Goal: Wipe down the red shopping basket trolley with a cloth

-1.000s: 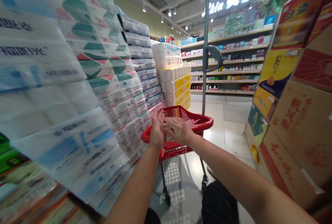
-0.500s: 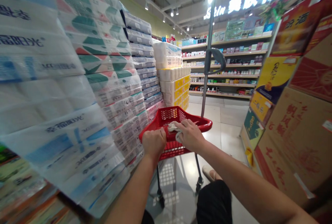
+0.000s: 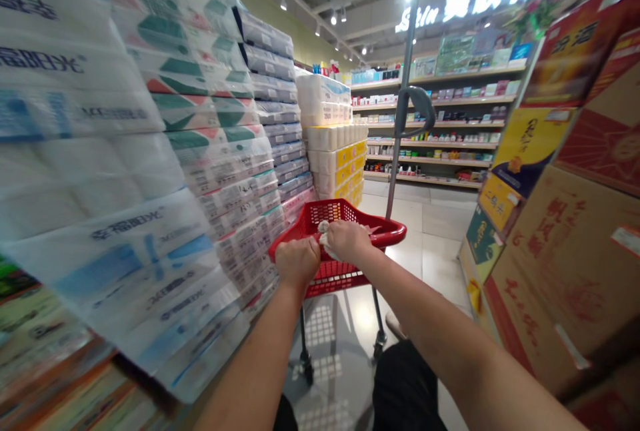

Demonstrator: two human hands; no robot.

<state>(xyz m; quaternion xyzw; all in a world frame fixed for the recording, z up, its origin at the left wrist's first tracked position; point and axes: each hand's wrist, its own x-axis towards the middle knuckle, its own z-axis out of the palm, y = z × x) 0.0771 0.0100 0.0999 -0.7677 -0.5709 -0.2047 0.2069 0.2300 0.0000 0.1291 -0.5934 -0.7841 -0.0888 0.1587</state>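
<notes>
White cloth point(image 3: 325, 244) clutched by now-curled right hand point(image 3: 347, 240) at shopping cart's point(image 3: 393, 237) near edge
Edge is gripped by closed left hand point(image 3: 298, 261).

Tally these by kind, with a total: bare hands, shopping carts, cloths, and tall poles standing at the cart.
Left hand and right hand, both bare: 2
Red plastic shopping cart with perforated sides: 1
Crumpled off-white cloth: 1
Tall grey pole: 1
Total: 5
</notes>
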